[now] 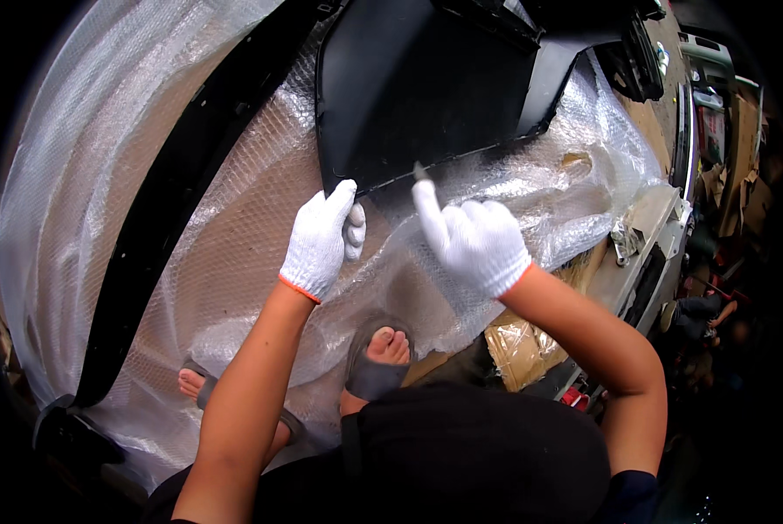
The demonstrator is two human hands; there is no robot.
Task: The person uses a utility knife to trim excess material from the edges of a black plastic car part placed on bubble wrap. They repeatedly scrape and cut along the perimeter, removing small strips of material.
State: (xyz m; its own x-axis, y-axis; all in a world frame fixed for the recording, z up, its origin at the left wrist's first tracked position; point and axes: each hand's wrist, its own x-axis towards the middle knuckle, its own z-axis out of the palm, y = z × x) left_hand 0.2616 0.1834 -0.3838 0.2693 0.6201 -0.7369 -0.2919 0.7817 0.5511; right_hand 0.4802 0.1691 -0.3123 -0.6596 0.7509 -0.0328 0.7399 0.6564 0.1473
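A large, smooth black panel point(418, 96), like a car bumper part, spans the upper middle. My left hand point(315, 236), in a white knit glove with an orange cuff, is closed on its near left corner, thumb on top. My right hand point(474, 231), gloved alike, is just beyond the panel's near edge. Its index finger points toward that edge and the other fingers are curled. A small greyish, blurred tip shows at the end of this finger; I cannot make out what it is.
Bubble wrap point(234, 218) lies under the panel and my sandalled feet. A long curved black strip point(160, 214) runs down the left. Brown taped cardboard point(514, 354) lies at the right. Farther right are stacked cardboard point(737, 166) and another person point(702, 310).
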